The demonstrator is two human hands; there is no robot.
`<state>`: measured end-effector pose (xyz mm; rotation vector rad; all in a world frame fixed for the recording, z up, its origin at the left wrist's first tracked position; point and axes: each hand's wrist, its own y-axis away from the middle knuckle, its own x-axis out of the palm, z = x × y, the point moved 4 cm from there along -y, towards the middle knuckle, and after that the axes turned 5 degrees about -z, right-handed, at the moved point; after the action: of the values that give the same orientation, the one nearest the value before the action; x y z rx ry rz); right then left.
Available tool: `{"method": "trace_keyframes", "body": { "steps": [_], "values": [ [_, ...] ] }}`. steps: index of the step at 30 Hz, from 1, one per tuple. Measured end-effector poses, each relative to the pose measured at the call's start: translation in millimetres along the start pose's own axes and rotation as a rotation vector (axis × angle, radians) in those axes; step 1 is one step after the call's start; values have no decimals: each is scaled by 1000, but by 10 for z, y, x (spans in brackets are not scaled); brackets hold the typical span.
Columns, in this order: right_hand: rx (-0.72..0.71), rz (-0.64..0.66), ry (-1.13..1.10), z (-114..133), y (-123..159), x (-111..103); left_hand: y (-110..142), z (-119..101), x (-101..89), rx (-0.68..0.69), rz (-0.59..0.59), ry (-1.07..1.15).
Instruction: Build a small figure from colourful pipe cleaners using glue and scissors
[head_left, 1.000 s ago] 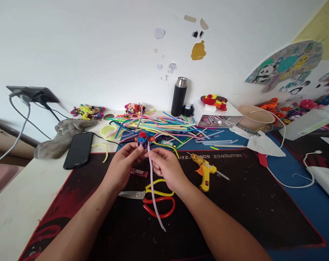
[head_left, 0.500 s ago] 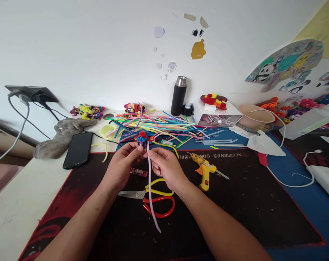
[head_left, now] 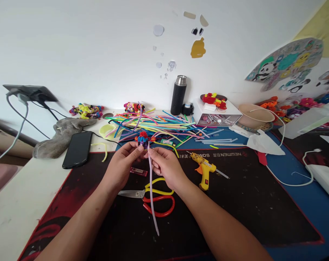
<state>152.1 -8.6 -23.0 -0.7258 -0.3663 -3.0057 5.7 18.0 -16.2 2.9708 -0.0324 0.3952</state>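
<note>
My left hand (head_left: 125, 157) pinches a small pipe-cleaner figure (head_left: 143, 137) in red, blue and purple, held above the dark mat. Between the fingertips of my right hand (head_left: 163, 159) is a pale lilac pipe cleaner (head_left: 151, 192), close against the figure's right side. Its long free end hangs down toward me, passing in front of the scissors (head_left: 159, 199) with one yellow and one red handle. The fingers partly cover the figure's lower part, so how the lilac strand joins it cannot be made out.
A yellow glue gun (head_left: 204, 170) lies right of my hands. Loose pipe cleaners (head_left: 159, 125) are heaped behind them. A phone (head_left: 78, 149) rests at the left; a black thermos (head_left: 178, 96) stands at the wall beside a white box (head_left: 217, 114). Cables run along the right.
The hanging end of the lilac pipe cleaner has swung slightly to the left. Both hands keep their pinch, almost unmoved.
</note>
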Motion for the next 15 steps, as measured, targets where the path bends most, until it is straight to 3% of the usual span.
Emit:
{"method": "trace_keyframes", "body": {
  "steps": [15],
  "values": [
    [5,-6,-19,-4,8,-8,-14,24,-16,6,9,-19]
  ]
}}
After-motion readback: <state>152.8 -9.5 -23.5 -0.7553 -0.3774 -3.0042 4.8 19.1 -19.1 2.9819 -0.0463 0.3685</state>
